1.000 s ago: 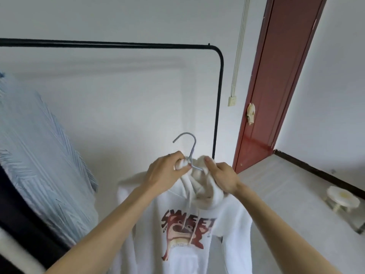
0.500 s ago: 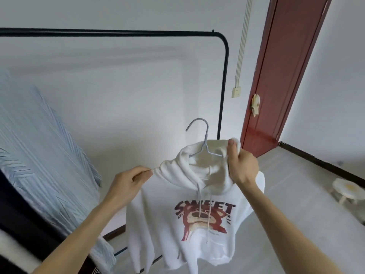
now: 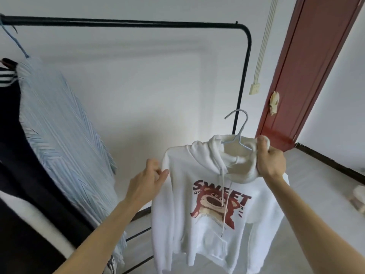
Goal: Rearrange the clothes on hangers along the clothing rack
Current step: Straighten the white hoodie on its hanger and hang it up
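Note:
A white hoodie (image 3: 189,194) with a red bear print and the word SWEET hangs on a pale grey hanger (image 3: 238,133), held in the air below the black rack bar (image 3: 138,24). My right hand (image 3: 270,159) grips the hood and the hanger's right arm. My left hand (image 3: 147,180) pinches the hoodie's left shoulder. The hanger's hook is free, well under the bar, close to the rack's right upright (image 3: 242,82). A light blue striped shirt (image 3: 63,135) hangs at the left on a blue hanger (image 3: 13,40).
Dark garments (image 3: 23,194) hang left of the striped shirt. A red-brown door (image 3: 308,66) stands to the right, with a cable and wall socket (image 3: 254,89) beside it. A small pale stool (image 3: 358,198) sits on the floor at the far right. The rack's lower rails (image 3: 138,236) cross below.
The hoodie has moved right and a little higher. My left hand slid from the collar out to the left shoulder. The view has swung left, showing more of the hung clothes.

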Available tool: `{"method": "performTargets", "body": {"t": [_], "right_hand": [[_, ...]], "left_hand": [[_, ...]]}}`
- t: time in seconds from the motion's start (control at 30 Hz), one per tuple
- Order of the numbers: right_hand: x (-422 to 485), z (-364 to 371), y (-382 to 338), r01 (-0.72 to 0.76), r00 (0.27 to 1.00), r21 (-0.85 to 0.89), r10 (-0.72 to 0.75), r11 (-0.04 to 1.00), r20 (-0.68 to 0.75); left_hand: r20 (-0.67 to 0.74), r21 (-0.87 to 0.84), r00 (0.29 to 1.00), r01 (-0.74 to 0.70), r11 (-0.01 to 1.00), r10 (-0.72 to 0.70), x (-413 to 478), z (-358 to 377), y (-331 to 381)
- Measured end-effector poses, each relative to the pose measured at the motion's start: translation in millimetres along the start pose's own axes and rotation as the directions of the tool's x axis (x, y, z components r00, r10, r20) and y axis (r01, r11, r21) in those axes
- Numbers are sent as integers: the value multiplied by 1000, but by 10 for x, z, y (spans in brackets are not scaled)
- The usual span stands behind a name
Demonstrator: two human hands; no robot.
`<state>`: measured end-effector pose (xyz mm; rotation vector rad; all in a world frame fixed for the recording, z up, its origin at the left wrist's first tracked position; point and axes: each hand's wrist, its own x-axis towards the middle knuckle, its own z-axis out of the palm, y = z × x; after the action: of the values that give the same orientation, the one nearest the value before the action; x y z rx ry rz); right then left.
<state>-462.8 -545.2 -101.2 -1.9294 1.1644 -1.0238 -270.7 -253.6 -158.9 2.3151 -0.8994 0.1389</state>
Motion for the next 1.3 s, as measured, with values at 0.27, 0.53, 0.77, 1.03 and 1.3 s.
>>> {"method": "performTargets", "body": {"t": [0.27,0.53,0.77,1.03,1.3], "right_hand": [[-68,116,24,-124,992,63,125,990,-1],[-156,166,-100,-104,994,0,104,995,18],[-273,300,-269,26,999,5,-26,1000,46],[43,23,357,-87,986,80,74,993,149],[116,153,13,162,874,-50,-120,985,470]], "left_hand": [[-23,349,998,-45,936,56,371,-145,-122],[157,-217,984,121,969,-88,440,-216,-78],[420,-124,903,-44,991,93,763,-171,967],[87,-164,988,-112,980,127,703,-33,1027],[71,-366,997,39,930,-14,652,-112,1039]]}}
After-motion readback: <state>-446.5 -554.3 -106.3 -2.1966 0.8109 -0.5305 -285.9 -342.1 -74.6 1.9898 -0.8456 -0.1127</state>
